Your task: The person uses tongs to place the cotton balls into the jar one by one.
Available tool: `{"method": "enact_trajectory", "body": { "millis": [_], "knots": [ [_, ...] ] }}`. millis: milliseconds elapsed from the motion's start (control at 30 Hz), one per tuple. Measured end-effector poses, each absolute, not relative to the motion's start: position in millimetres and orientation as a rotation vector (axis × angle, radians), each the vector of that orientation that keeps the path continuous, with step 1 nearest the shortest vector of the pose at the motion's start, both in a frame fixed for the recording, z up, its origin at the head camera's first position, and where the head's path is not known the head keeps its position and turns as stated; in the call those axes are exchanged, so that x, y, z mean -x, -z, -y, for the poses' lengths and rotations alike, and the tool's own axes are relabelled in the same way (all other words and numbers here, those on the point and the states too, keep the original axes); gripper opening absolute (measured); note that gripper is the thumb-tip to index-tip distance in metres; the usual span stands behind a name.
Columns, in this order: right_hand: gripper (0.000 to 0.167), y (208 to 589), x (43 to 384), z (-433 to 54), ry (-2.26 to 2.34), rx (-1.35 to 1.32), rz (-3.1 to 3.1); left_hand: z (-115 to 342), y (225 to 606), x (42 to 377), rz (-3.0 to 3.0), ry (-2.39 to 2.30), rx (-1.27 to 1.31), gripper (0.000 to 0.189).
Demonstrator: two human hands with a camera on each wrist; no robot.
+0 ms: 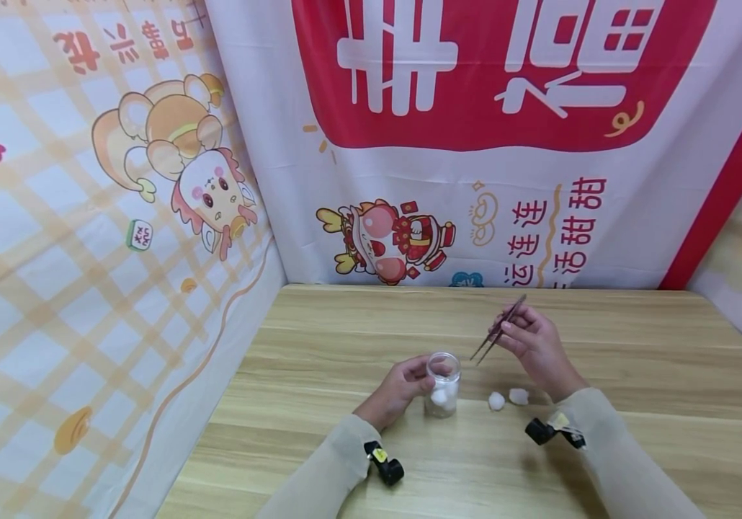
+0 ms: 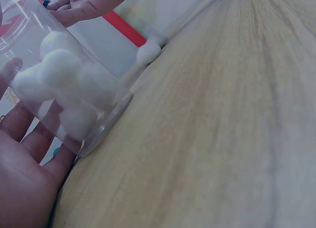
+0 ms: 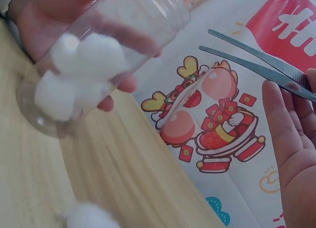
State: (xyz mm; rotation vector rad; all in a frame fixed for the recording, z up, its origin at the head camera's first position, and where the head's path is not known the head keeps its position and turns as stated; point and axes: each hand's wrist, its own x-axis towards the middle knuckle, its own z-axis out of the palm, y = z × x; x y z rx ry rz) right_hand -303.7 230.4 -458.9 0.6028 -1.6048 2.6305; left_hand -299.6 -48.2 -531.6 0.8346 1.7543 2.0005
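My left hand grips a clear plastic jar that stands upright on the wooden table, its mouth uncovered. Several white cotton balls lie in the lower part of the jar. My right hand pinches a pair of metal tweezers to the right of the jar and above the table. The tips of the tweezers are apart, point down toward the jar's side and hold nothing. Two loose cotton pieces, one a round ball and one a flatter piece, lie on the table below the right hand.
The wooden table reaches back to a printed cloth with red and white patterns. Another printed cloth hangs along the left side. Each sleeve carries a black wrist camera.
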Motion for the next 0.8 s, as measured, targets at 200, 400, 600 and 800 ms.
{"method": "enact_trajectory", "body": {
  "millis": [200,400,600,800],
  "knots": [
    [0.019,466,302,-241,-2.635,-0.632,1.601,48,531,299,-1.753,-2.005,-0.829,0.051],
    [0.019,474,300,-253,-2.604,-0.703,1.652,49,531,299,-1.754,-1.996,-0.822,0.051],
    [0.019,480,299,-265,-2.606,-0.684,1.674,49,532,299,-1.769,-1.999,-0.825,0.049],
    [0.019,484,298,-274,-2.596,-0.635,1.7,48,531,299,-1.778,-2.008,-0.822,0.049]
  ]
}}
